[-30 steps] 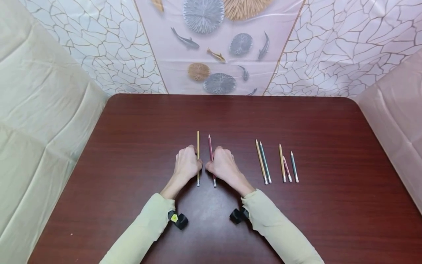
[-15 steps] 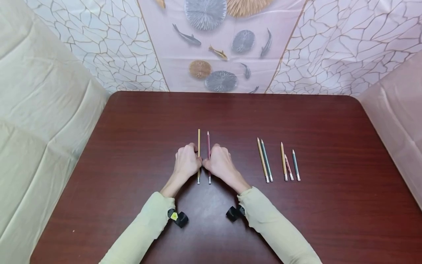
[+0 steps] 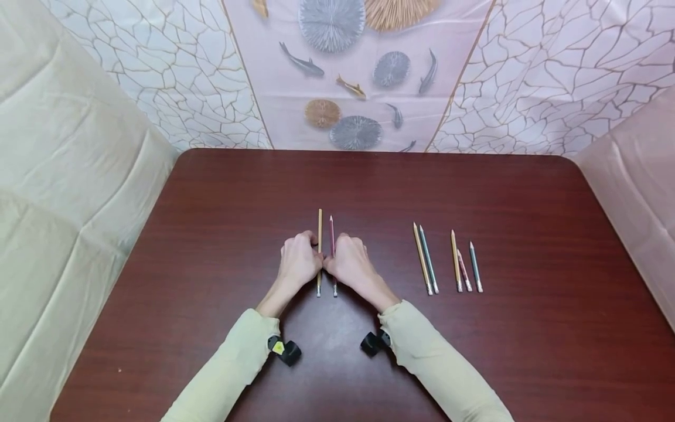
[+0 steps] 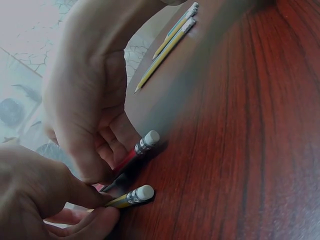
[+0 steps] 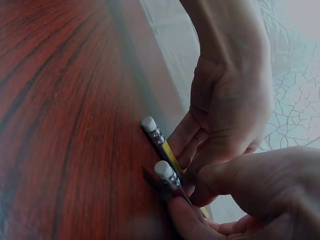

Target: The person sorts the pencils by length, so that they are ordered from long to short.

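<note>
In the head view my left hand (image 3: 299, 258) pinches a yellow pencil (image 3: 320, 224) between thumb and fingers. Close on its right, my right hand (image 3: 352, 262) pinches a dark red pencil (image 3: 332, 230). Both pencils lie nearly parallel, a small gap apart, with eraser ends towards me. The red one shows a sharpened tip at the far end; no point shows on the yellow one. White erasers in metal bands stand out in the left wrist view, on the yellow pencil (image 4: 131, 196) and the red pencil (image 4: 142, 146). The thumbs almost meet or touch between them.
Right of my hands on the brown table (image 3: 253, 187) lie a yellow pencil (image 3: 422, 258) and a teal pencil (image 3: 429, 259) side by side. Farther right are a shorter yellow pencil (image 3: 456, 258), a short red patterned pencil (image 3: 464, 271) and a short teal pencil (image 3: 476, 266).
My right hand has moved left with the red pencil, narrowing the gap to the yellow one. The red pencil has turned closer to parallel with it. My left hand has stayed nearly still.
</note>
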{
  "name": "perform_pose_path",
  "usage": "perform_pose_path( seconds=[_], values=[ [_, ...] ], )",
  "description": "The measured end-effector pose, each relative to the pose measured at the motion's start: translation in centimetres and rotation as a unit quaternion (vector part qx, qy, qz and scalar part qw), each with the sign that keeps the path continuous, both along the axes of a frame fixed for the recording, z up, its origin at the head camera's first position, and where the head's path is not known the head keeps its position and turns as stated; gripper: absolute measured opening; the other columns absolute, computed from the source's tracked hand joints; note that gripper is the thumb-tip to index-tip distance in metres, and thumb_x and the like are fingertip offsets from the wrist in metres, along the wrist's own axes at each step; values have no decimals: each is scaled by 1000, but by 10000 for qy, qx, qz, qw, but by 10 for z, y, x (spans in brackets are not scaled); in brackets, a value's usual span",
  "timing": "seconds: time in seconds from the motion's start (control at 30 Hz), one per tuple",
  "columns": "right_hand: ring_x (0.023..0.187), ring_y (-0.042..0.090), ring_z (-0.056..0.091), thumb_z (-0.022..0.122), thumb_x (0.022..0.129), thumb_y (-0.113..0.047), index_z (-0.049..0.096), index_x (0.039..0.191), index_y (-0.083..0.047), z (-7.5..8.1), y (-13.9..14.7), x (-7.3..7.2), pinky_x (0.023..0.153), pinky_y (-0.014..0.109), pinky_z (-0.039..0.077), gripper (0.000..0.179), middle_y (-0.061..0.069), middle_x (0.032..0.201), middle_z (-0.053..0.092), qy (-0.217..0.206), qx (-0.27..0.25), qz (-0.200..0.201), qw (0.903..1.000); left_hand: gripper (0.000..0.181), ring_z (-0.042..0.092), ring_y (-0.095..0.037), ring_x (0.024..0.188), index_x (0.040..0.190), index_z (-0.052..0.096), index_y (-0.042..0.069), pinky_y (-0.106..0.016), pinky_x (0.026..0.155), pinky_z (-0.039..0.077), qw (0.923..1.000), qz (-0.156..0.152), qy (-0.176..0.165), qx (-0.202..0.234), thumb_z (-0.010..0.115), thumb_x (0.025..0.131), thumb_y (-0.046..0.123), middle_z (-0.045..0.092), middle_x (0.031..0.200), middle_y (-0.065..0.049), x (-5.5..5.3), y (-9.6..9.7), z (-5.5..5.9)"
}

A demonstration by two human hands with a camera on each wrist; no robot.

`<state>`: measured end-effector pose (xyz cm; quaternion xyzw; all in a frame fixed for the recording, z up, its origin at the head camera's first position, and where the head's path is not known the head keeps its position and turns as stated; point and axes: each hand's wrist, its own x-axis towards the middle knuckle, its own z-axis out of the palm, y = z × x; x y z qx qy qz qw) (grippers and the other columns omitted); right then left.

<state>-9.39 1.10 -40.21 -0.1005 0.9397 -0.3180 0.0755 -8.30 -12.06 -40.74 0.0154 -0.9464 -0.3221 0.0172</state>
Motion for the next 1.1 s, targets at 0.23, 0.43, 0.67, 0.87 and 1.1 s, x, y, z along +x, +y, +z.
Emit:
perform_pose_path(
  seconds=[0.23,0.43,0.67,0.87,1.1],
  values=[
    [56,24,58,75,83,-16,59,80,-2,-2,3,4,53,34,48,21,4,64,54,173,-44,189,9997,24,67,-40,86,95,69,0,-51,81,49,10000,-29,2,8,78,74,7,68,73,-8,3,3,-4],
    [50,19,56,74,84,-16,55,78,-5,-3,3,6,51,31,47,23,4,62,54,60,-105,205,9997,24,66,-41,84,94,68,0,-52,80,49,10000,-3,6,49,78,73,7,68,74,-10,5,3,-4],
    [48,17,56,75,84,-16,57,79,-3,-3,3,4,53,32,49,22,3,61,55,71,-164,141,9997,25,67,-41,84,96,69,1,-52,82,49,10000,-4,-16,46,79,74,8,67,72,-8,3,2,-3],
    [46,15,56,74,85,-16,57,81,-1,-1,4,4,54,32,49,22,2,60,55,45,-214,117,9997,25,67,-42,84,95,68,0,-53,81,48,10000,-10,65,14,79,74,9,66,70,-6,3,1,-1],
    [45,14,54,73,84,-16,57,77,-4,-2,2,2,52,31,47,22,1,57,54,85,-260,146,9995,24,67,-40,84,93,68,0,-53,81,47,9999,-29,143,72,78,73,10,66,69,-5,2,-2,-1]
  ],
)
